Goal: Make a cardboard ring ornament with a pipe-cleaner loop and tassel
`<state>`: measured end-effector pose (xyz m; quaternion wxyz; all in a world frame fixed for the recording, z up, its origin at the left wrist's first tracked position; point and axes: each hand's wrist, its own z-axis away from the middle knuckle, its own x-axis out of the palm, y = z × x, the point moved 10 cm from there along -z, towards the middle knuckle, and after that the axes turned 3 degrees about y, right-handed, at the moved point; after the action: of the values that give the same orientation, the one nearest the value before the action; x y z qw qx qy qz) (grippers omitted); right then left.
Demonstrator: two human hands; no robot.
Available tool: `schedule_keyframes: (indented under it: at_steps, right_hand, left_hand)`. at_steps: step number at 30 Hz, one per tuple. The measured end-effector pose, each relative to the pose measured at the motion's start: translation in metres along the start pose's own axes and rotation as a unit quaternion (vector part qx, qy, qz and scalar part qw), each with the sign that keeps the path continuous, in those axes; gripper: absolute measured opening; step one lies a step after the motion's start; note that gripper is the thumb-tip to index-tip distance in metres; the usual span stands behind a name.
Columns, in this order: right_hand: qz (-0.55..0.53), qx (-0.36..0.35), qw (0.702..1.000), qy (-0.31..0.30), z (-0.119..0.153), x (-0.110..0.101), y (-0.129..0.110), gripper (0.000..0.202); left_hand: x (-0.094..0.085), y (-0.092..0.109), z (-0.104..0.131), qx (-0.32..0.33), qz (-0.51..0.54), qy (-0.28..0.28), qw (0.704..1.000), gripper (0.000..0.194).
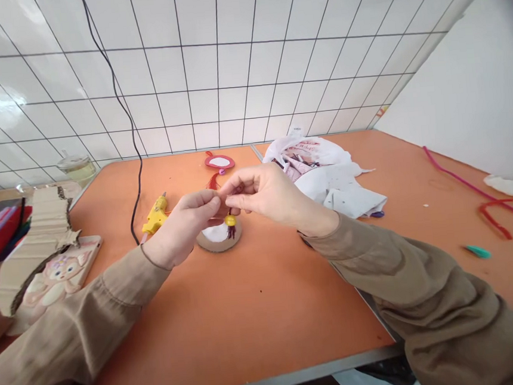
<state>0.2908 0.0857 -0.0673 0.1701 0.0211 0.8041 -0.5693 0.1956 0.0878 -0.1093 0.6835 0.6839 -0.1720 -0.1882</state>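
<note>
My right hand (266, 196) is closed in a pinch, with a small dark red tassel (232, 233) hanging just below its fingertips. A yellow bead (230, 220) sits at the top of the tassel's strands. Close against it, my left hand (191, 217) is also pinched shut; what lies between its thumb and finger is too small to make out. Under the hands lies a round cardboard disc (216, 247) with a white face. Behind them is a red oval ornament (219, 161) with a white centre, a pink bead and a red tassel, partly hidden by my right hand.
A yellow glue gun (156, 214) lies left of my hands near a black cable (136, 161). Torn cardboard (46, 226) and a cartoon-printed case (61, 275) are at left. A white plastic bag (321, 163) rests behind right; pipe cleaners (462, 183) lie far right on the orange table (259, 330).
</note>
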Motion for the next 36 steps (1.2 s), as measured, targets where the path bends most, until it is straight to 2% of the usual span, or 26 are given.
schedule_keyframes:
  at_steps: [3,6,10,12,15,17,18,20,22,23,27,31,33,34,36]
  right_hand:
    - [0.006,-0.010,1.000,0.015,-0.001,-0.007,-0.002,0.011]
    - [0.014,-0.028,0.999,0.018,-0.003,-0.010,-0.003,0.015]
    - [0.035,-0.028,0.999,-0.019,-0.004,-0.002,0.003,0.016]
    - [0.066,-0.012,0.996,-0.062,-0.003,0.009,0.011,0.018]
    - [0.119,0.020,0.984,-0.135,0.003,0.026,0.022,0.022]
    - [0.132,0.028,0.976,-0.171,0.009,0.034,0.024,0.024]
    - [0.130,0.029,0.973,-0.187,0.011,0.037,0.024,0.024]
    - [0.115,0.026,0.969,-0.215,0.016,0.043,0.022,0.023]
    - [0.107,0.027,0.967,-0.230,0.018,0.045,0.021,0.022]
    - [0.108,0.031,0.966,-0.233,0.019,0.046,0.022,0.023]
    - [0.117,0.067,0.962,-0.238,0.020,0.047,0.029,0.022]
    - [0.140,0.066,0.959,-0.239,0.020,0.048,0.027,0.016]
    - [0.148,0.052,0.958,-0.241,0.021,0.049,0.024,0.015]
    - [0.148,0.045,0.958,-0.241,0.021,0.049,0.022,0.014]
    - [0.137,0.036,0.961,-0.236,0.020,0.047,0.018,0.010]
  left_hand:
    - [0.002,-0.014,-0.002,-0.049,0.028,-0.014,0.998,0.032]
    - [0.005,-0.018,-0.001,-0.080,0.018,-0.036,0.996,0.037]
    - [0.010,-0.025,0.008,-0.152,-0.108,-0.142,0.972,0.042]
    - [0.001,-0.026,0.011,-0.177,-0.203,-0.159,0.950,0.038]
    - [-0.018,-0.024,0.007,-0.178,-0.329,-0.138,0.917,0.030]
    - [-0.025,-0.016,-0.003,-0.117,-0.408,-0.102,0.900,0.024]
    - [-0.028,-0.010,-0.009,-0.071,-0.451,-0.070,0.887,0.022]
    - [-0.036,-0.005,-0.019,-0.014,-0.544,0.021,0.839,0.023]
    - [-0.035,-0.014,-0.026,0.000,-0.607,0.044,0.793,0.022]
    - [-0.034,-0.022,-0.029,-0.005,-0.612,0.047,0.790,0.019]
    - [-0.035,-0.033,-0.036,0.010,-0.598,0.066,0.799,0.013]
    - [-0.043,-0.024,-0.036,0.029,-0.551,0.090,0.829,0.007]
    - [-0.046,-0.016,-0.034,0.035,-0.505,0.087,0.858,0.004]
    - [-0.046,-0.014,-0.034,0.029,-0.462,0.077,0.883,0.004]
    - [-0.043,-0.018,-0.032,-0.016,-0.367,0.034,0.929,0.006]
